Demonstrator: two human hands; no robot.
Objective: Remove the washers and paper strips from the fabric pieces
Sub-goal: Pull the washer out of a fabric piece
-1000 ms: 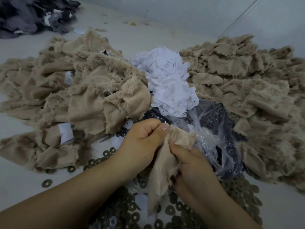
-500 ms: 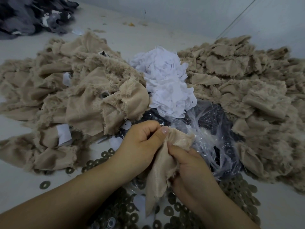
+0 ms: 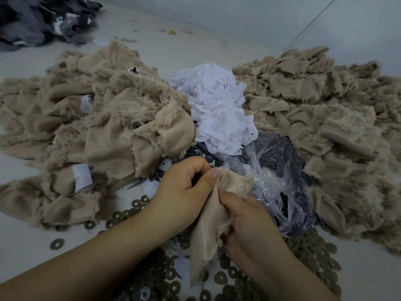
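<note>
A beige fabric piece (image 3: 208, 233) hangs between both hands at the lower centre. My left hand (image 3: 184, 192) pinches its top edge with thumb and curled fingers. My right hand (image 3: 245, 220) grips it from the right, thumb pressed on the cloth. Whatever sits inside the fold is hidden. Several dark washers (image 3: 230, 276) lie scattered on the table under my hands. A heap of white paper strips (image 3: 219, 109) sits behind.
A pile of beige fabric pieces (image 3: 104, 131) with white paper tags lies on the left, another beige pile (image 3: 325, 118) on the right. A clear plastic bag (image 3: 273, 170) with dark contents lies behind my hands. Grey cloth (image 3: 39, 20) is at the far left corner.
Both hands keep their hold on the beige piece with only slight shifts; the view has drifted a little.
</note>
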